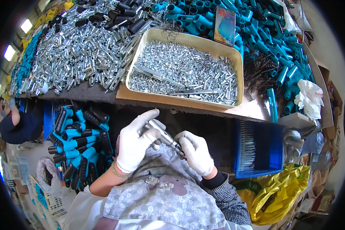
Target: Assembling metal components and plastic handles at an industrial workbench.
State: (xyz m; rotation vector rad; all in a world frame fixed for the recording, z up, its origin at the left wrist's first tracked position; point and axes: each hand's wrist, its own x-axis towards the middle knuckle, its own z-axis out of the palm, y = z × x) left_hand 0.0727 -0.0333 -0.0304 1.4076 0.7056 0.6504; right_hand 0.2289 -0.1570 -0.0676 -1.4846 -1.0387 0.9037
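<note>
My left hand [134,145] is gripping the shaft [166,138], slanting away from the tabletop's near edge [92,92] toward my curled right hand [196,152], hold unclear.

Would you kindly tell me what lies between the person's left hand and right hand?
In the head view, a silver metal piece lies there, slanting from the left hand down toward the right hand.

Passage between right hand [195,153] and blue bin [272,145]; ahead, bench edge [92,92] and raised tray rim [195,41] obstruct; leftward, piled teal-black handles [82,143] block reach.
</note>
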